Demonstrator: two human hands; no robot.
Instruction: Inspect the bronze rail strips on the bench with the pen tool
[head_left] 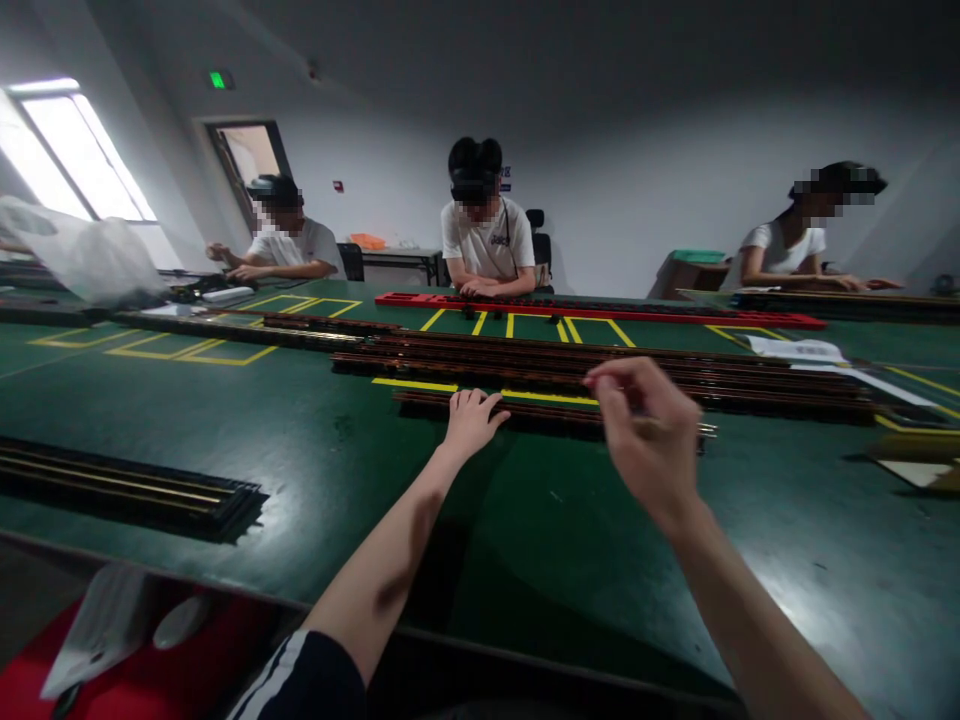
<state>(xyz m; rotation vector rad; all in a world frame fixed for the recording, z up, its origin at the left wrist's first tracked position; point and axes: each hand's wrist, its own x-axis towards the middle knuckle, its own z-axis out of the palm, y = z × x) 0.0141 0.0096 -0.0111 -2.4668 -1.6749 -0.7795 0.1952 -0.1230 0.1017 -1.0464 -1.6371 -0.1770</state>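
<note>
My left hand point(474, 424) lies with its fingers spread on the near dark reddish-brown strip point(551, 412), a long narrow piece lying crosswise on the green table. Over the right part of this strip is my right hand point(651, 440), raised with thumb and index finger pinched together. Whatever the pinch may hold is too small or blurred to make out. Bright metallic tips point(707, 431) stick out at the strip's right end, just past my right hand. Just beyond both hands is a bundle of similar long strips point(750, 381), partly covered by my right hand.
Dark strips with gold lines point(127, 485) lie at the near left of the green table point(315, 430). A long red rail point(645, 312) runs across the far side, before a co-worker point(487, 240). Other people sit far left and right. A yellow-edged piece point(919, 455) stands right.
</note>
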